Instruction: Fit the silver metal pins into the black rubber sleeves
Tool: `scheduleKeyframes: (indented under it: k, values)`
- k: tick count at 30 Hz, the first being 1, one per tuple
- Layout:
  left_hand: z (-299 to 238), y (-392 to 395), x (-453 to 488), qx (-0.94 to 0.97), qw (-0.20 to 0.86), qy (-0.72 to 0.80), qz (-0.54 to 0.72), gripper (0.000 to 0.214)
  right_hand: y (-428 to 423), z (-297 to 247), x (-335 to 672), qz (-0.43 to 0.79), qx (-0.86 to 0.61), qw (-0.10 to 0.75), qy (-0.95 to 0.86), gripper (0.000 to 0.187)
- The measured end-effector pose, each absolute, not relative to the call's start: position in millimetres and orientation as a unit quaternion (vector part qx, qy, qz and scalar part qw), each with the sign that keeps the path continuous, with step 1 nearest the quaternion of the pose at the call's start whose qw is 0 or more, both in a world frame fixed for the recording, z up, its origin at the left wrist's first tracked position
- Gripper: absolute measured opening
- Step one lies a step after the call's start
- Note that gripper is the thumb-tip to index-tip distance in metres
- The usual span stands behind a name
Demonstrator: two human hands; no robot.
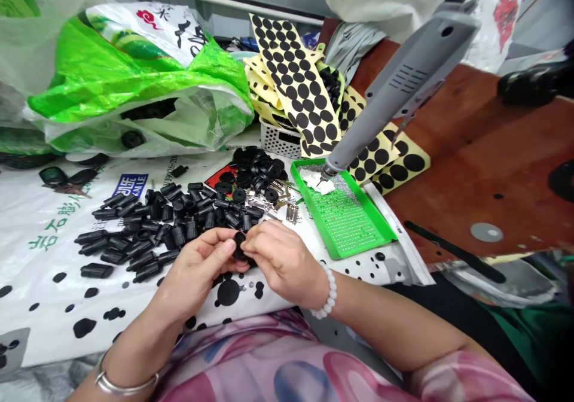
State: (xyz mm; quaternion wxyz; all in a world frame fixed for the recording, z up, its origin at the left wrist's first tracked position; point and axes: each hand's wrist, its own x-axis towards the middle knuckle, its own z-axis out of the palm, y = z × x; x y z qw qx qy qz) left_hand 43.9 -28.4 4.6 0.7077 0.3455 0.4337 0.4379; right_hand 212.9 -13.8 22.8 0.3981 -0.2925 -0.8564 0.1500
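My left hand (197,270) and my right hand (282,261) meet at the middle, with their fingertips pinching a small black rubber part (240,246). Much of that part is hidden by my fingers. Just left of my hands, a loose heap of black rubber cylinders (147,234) lies on a printed white plastic sheet (54,306). Round black rubber pieces (255,168) are piled beyond them, and small metal fittings (291,212) lie to the right of that pile.
A green perforated tray (345,216) sits right of my hands under a grey rotary tool (403,85). Black dots on yellow backing sheets (296,85) stand behind it, near a white basket (278,140). A green-and-white plastic bag (134,79) fills the back left; a brown board (470,145) spreads right.
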Motion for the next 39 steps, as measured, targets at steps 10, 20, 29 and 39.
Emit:
scheduleKeyframes:
  k: [10,20,29,39]
  values:
    - [16.1,-40.7,49.2,0.357,0.749,0.351,0.433,0.021,-12.2,44.9,227.5,0.172,-0.180,0.402,-0.881,0.010]
    - [17.8,-43.6,53.3,0.361,0.753,0.305,0.458,0.022,-5.8,53.2,232.2,0.180,-0.145,0.379,-0.896,0.010]
    - [20.6,-37.2,40.5,0.373,0.732,0.327,0.466,0.024,7.8,72.3,243.4,0.194,-0.115,0.338,-0.914,0.011]
    - [21.3,-40.8,50.8,0.358,0.767,0.338,0.411,0.027,11.8,68.6,238.8,0.201,-0.114,0.310,-0.922,0.013]
